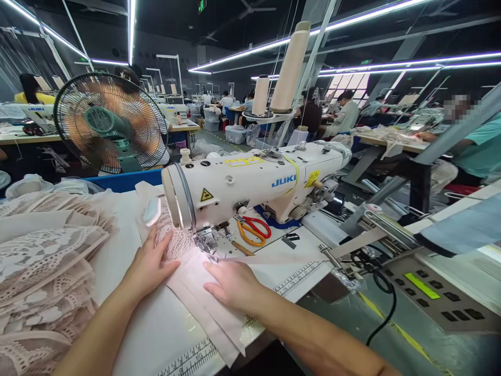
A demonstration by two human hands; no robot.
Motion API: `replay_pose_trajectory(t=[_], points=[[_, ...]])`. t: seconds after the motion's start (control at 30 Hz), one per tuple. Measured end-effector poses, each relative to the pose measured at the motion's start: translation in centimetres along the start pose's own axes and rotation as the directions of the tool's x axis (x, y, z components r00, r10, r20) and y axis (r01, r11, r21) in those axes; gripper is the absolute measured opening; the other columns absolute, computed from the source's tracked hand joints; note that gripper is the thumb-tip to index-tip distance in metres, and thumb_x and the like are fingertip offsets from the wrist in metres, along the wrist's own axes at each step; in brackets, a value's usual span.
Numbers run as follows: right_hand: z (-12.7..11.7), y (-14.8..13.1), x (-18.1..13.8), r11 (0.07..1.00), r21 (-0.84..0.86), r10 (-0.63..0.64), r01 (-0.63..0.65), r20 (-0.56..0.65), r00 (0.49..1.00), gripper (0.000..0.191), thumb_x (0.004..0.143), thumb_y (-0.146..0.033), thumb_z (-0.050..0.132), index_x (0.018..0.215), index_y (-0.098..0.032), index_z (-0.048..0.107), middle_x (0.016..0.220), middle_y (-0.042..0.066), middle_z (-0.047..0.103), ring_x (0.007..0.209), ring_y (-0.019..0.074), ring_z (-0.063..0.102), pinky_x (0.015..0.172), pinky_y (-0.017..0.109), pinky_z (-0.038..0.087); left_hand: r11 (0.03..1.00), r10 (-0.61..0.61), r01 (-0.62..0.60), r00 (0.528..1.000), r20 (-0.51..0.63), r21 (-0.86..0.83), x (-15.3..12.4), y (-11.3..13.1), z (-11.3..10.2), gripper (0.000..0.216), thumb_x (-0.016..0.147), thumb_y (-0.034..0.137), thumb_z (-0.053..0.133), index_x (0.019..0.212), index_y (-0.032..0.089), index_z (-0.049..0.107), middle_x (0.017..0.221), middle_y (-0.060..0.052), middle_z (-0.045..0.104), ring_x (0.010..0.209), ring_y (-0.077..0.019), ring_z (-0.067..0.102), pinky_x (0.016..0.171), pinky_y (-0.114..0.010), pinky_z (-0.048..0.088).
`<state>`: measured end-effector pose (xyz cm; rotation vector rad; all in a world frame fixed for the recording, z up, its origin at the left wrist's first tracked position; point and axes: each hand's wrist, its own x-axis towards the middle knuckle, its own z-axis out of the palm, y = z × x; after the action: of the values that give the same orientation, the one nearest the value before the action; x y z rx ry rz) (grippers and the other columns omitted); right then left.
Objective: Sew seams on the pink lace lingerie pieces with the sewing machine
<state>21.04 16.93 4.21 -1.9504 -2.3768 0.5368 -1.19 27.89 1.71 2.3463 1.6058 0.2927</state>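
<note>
On the surface [125, 245], the machine [230, 183] stands toward the far edge and the pile [50, 271] lies at the left edge. My cloth [203, 308] goes from under the machine to the near edge. My left hand [151, 263] is flat on it, fingers spread, gripping nothing. My right hand [233, 284] has thumb and forefinger slightly apart (if the curled fingers pinch cloth, I cannot tell). Light, even guiding seems best, with fingertips clear of the foot [206, 242].
</note>
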Motion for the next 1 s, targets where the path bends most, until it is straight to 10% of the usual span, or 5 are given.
replay_pose_trajectory(t=[0.23, 0.43, 0.57, 0.73, 1.0], points=[[0.4, 0.3, 0.1, 1.000, 0.005, -0.008, 0.008, -0.016, 1.000, 0.054, 0.096, -0.049, 0.052, 0.143, -0.022, 0.053, 0.109, 0.013, 0.073, 0.099, 0.0310, 0.068, 0.072, 0.035, 0.045, 0.995, -0.015, 0.025, 0.994, -0.110, 0.094, 0.2, 0.3, -0.2, 0.066, 0.088, 0.044, 0.051, 0.147, 0.015, 0.046, 0.163, -0.021, 0.020, 0.141, -0.0422, 0.039, 0.111, -0.052, 0.042], [0.4, 0.2, 0.0, 0.999, 0.022, -0.026, 0.026, -0.034, 0.999, 0.055, 0.095, -0.048, 0.051, 0.142, -0.020, 0.054, 0.108, 0.014, 0.073, 0.097, 0.0314, 0.068, 0.072, 0.036, 0.045, 0.955, 0.283, -0.240, 0.913, -0.294, 0.176, -0.8, 2.0, 0.0, 0.041, 0.098, 0.030, 0.032, 0.120, 0.014, 0.063, 0.139, -0.020, 0.056, 0.117, -0.0328, 0.062, 0.092, -0.045, 0.056], [0.2, 0.1, -0.3, 0.999, 0.021, -0.049, 0.050, -0.047, 0.998, 0.046, 0.094, -0.042, 0.049, 0.133, -0.019, 0.060, 0.105, 0.012, 0.073, 0.096, 0.0302, 0.067, 0.071, 0.035, 0.045, 0.822, 0.553, -0.539, 0.833, -0.032, 0.182, -3.0, 5.2, 0.6, 0.032, 0.098, 0.026, 0.036, 0.101, 0.019, 0.067, 0.111, -0.010, 0.071, 0.089, -0.0203, 0.071, 0.070, -0.028, 0.058], [0.3, 1.1, -2.1, 0.994, -0.033, -0.101, 0.102, 0.023, 0.995, 0.038, 0.095, -0.040, 0.050, 0.125, -0.020, 0.062, 0.106, 0.011, 0.071, 0.095, 0.0283, 0.065, 0.069, 0.034, 0.043, 0.817, 0.427, -0.495, 0.864, 0.267, 0.295, -4.6, 7.8, 0.0, 0.023, 0.085, 0.026, 0.063, 0.106, 0.019, 0.067, 0.121, -0.008, 0.068, 0.086, -0.0237, 0.069, 0.063, -0.032, 0.056], [0.4, 1.9, -4.9, 0.987, -0.106, -0.111, 0.119, 0.079, 0.991, 0.032, 0.096, -0.035, 0.055, 0.124, -0.021, 0.063, 0.099, 0.008, 0.067, 0.089, 0.0247, 0.062, 0.068, 0.033, 0.042, 0.824, 0.425, -0.489, 0.867, 0.259, 0.286, -4.0, 6.8, -0.6, 0.020, 0.088, 0.022, 0.060, 0.106, 0.017, 0.068, 0.123, -0.009, 0.066, 0.091, -0.0259, 0.066, 0.066, -0.035, 0.053]])
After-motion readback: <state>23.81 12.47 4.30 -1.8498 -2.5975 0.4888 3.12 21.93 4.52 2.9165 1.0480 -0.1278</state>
